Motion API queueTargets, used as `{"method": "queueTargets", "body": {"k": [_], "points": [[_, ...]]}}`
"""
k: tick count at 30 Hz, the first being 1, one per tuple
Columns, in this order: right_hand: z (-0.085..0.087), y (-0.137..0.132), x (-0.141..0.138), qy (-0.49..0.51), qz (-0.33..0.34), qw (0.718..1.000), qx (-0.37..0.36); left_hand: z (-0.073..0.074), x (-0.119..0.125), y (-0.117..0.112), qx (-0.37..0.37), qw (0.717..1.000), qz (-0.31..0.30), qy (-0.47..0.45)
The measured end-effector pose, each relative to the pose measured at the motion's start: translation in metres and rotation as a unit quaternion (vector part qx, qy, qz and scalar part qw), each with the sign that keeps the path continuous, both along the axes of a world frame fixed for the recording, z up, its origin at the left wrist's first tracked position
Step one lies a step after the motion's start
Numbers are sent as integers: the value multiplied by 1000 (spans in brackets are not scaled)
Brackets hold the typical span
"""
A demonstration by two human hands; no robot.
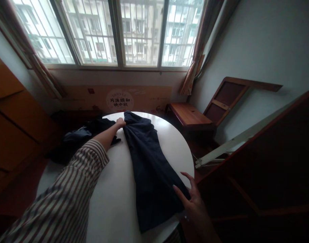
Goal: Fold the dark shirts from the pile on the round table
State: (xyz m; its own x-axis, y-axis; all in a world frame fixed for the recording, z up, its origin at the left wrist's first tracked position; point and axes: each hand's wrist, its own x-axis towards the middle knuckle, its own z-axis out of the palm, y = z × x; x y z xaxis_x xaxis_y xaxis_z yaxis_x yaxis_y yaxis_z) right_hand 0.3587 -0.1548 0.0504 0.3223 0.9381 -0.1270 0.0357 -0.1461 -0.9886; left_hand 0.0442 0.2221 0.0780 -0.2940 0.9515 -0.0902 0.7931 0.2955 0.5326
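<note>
A long dark navy garment (149, 165) lies stretched across the round white table (114, 199), running from the far edge to the near right edge. My left hand (120, 123), arm in a striped sleeve, reaches to the far end and is closed on the garment's top corner. At the near right edge my right hand (192, 199) rests with fingers spread against the garment's lower edge, touching the cloth without gripping it.
A heap of other dark clothes (78, 138) lies on the table's far left. A wooden chair (189, 116) and a leaning wooden frame (227, 98) stand at the right. A cardboard box (119, 99) sits under the barred window (119, 30).
</note>
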Motion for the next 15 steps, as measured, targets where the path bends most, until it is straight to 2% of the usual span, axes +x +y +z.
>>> {"method": "queueTargets", "body": {"k": [4,7,10,12,13,15], "points": [[0,1,0,69,48,996,4,-2,-3,-17,-25,999,22,-32],[-14,-1,5,63,92,994,-1,-1,5,-25,-37,998,30,-47],[-31,-1,7,44,69,997,-1,2,17,-49,-37,999,20,-24],[-38,0,8,37,40,999,4,1,24,-88,-9,998,-28,56],[-40,2,8,36,32,999,5,-1,28,-115,18,990,-76,114],[-42,4,9,25,14,1000,9,-8,34,-183,27,963,-217,161]]}}
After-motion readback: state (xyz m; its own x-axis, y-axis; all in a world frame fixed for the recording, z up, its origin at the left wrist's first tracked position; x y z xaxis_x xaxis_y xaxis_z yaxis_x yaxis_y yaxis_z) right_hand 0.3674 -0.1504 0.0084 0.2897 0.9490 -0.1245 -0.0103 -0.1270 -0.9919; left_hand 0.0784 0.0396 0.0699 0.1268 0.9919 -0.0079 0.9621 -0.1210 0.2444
